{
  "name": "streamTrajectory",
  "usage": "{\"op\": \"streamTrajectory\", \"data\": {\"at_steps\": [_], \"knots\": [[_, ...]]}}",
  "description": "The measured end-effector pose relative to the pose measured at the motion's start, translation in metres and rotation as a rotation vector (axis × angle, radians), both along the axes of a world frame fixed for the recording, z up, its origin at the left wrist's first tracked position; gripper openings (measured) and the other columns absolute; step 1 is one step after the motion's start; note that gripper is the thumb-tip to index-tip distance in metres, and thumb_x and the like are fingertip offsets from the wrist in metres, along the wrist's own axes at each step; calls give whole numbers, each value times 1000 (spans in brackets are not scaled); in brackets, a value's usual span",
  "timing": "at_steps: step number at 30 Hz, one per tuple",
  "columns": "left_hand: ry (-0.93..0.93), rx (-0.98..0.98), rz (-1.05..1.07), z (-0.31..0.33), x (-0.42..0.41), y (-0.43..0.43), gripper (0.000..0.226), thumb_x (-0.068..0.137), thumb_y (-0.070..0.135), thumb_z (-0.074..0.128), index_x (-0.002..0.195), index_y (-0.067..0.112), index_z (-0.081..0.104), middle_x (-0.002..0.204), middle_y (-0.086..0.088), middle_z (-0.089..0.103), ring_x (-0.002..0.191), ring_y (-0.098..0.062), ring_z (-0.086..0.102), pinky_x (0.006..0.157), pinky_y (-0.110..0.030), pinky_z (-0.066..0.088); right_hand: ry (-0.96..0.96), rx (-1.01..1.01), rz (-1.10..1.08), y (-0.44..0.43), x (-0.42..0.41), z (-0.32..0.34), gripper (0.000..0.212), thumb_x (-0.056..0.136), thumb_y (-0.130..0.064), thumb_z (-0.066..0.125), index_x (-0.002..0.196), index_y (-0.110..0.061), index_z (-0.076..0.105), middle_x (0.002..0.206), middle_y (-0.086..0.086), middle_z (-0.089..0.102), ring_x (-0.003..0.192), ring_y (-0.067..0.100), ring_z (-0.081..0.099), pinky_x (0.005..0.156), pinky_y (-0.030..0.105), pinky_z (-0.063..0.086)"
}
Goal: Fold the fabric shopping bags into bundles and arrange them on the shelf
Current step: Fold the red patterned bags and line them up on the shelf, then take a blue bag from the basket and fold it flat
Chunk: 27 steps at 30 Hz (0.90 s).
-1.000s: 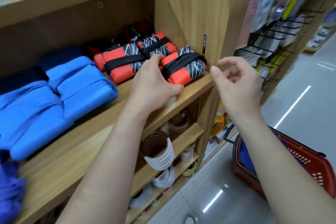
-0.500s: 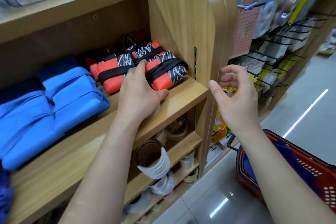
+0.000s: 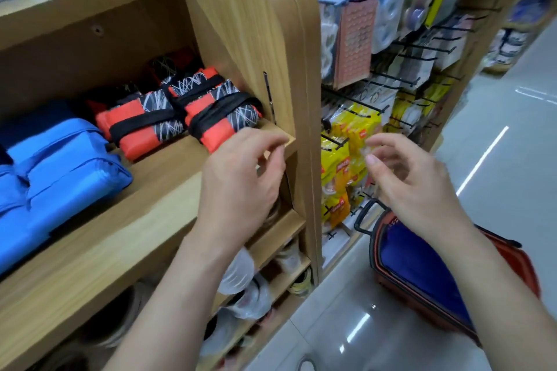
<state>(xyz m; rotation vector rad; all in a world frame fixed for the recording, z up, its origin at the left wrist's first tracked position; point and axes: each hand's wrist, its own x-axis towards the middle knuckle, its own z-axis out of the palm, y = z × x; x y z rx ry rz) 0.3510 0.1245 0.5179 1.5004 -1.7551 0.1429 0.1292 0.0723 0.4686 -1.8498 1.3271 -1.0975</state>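
red-and-black bundles (image 3: 223,117) packed at the right end of the shelf (image 3: 120,220), hard against the side panel (image 3: 241,24). left hand (image 3: 241,178) loose, empty, at the front edge; right hand (image 3: 413,184) loose, empty, over open aisle floor (image 3: 497,190).

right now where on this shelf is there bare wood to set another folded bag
Bare wood runs along the front of the shelf board, before the blue bundles and the red-and-black bundles; the left hand hovers at its right end. Crowded: the back right corner, where the latter pack against the side panel, and the left.
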Motion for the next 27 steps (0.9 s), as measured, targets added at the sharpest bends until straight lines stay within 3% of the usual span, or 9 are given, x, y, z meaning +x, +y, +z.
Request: {"op": "streamTrajectory", "data": {"at_steps": [3,7,10,13,16,20,27], "knots": [[-18,118,-126,-23,-35,-4,17,88,16,62,100,16,74,91,6,72,84,-7,63,75,-20,47,136,27,-5,8,-41,-9,19,94,-26,60,112,-31,64,91,-16,65,87,0,61,74,21,52],[-58,276,-257,-63,-81,-16,21,83,15,60,99,15,75,91,3,72,85,-15,68,76,-29,54,380,82,-40,20,-104,-31,21,94,-22,60,113,-26,66,93,-7,68,87,16,63,81,33,51],[-126,421,-358,-97,-114,-30,28,77,12,55,97,14,75,94,0,71,90,-21,67,78,-34,56,591,200,-77,30,-155,-58,23,94,-24,59,117,-27,63,94,-8,67,88,18,60,76,30,45],[-203,558,-423,-135,-145,-49,33,74,14,51,96,14,75,95,-1,71,91,-22,65,77,-32,53,678,350,-138,42,-204,-92,27,94,-25,59,121,-27,61,88,-14,61,80,11,54,74,29,43],[-233,692,-477,-179,-173,-72,25,82,10,55,96,14,76,95,-4,72,91,-25,66,77,-34,53,689,506,-219,54,-242,-126,27,94,-25,59,121,-27,61,89,-13,62,83,13,57,73,29,45],[-261,851,-497,-245,-206,-107,24,88,11,55,99,21,75,100,6,73,93,-15,65,80,-32,53,562,664,-340,62,-272,-171,23,91,-18,62,113,-24,64,87,-12,65,88,17,65,80,37,51],[-245,1160,-515,-373,-255,-170,22,93,19,55,101,27,74,101,8,70,97,-14,62,79,-24,45,319,923,-567,50,-295,-264,23,92,-17,64,114,-21,65,93,-5,68,86,15,64,80,27,46]]}}
